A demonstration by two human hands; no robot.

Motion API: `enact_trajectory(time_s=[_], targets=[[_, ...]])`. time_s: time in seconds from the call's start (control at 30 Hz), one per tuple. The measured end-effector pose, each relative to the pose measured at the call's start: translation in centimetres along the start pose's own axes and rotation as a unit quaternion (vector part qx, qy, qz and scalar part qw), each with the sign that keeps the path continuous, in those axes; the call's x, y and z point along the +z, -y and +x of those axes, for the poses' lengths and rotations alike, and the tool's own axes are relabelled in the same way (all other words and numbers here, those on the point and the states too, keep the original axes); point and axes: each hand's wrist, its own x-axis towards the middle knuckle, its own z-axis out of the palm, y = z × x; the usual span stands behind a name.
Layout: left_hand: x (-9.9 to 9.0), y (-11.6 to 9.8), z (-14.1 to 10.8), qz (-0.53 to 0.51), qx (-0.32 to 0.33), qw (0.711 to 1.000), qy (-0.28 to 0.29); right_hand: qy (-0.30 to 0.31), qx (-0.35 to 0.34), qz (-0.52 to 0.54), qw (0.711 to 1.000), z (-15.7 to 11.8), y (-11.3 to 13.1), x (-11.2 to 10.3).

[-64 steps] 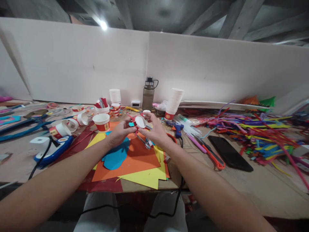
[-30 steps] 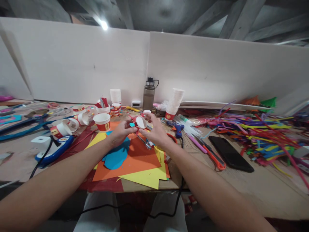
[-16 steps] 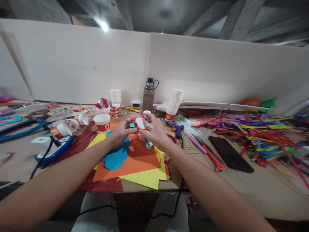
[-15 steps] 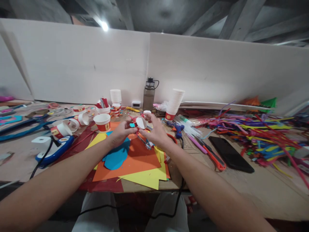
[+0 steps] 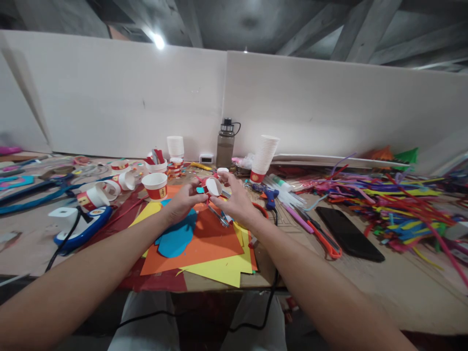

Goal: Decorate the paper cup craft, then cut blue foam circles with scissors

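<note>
A small red-and-white paper cup piece point(image 5: 213, 186) is held between my two hands above the coloured sheets, its pale round face turned toward me. My left hand point(image 5: 183, 199) grips it from the left, fingers closed at its edge by a small turquoise bit. From the other side my right hand point(image 5: 236, 197) holds it with thumb and fingers curled round. Beneath lie an orange paper sheet point(image 5: 204, 248), a blue paper cut-out point(image 5: 177, 240) and yellow paper point(image 5: 223, 273). A shiny metal tool point(image 5: 220, 217) shows partly under my right hand; its kind is unclear.
A paper cup point(image 5: 155, 186) stands left of my hands; a cup stack point(image 5: 266, 156) and bottle point(image 5: 225, 146) stand behind. To the right lie a blue glue gun point(image 5: 271, 197), utility knife point(image 5: 327, 241), phone point(image 5: 349, 234) and many pipe cleaners point(image 5: 395, 195). A black cable point(image 5: 274, 292) hangs off the front edge.
</note>
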Motion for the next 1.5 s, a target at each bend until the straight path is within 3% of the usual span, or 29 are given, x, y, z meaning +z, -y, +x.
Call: enact_trajectory(time_s=[1.5], targets=[[-0.13,0.51,0.16,-0.015,0.023,1.000,0.008,0.001,0.006,-0.016,1.000,-0.18,0.58,-0.14]])
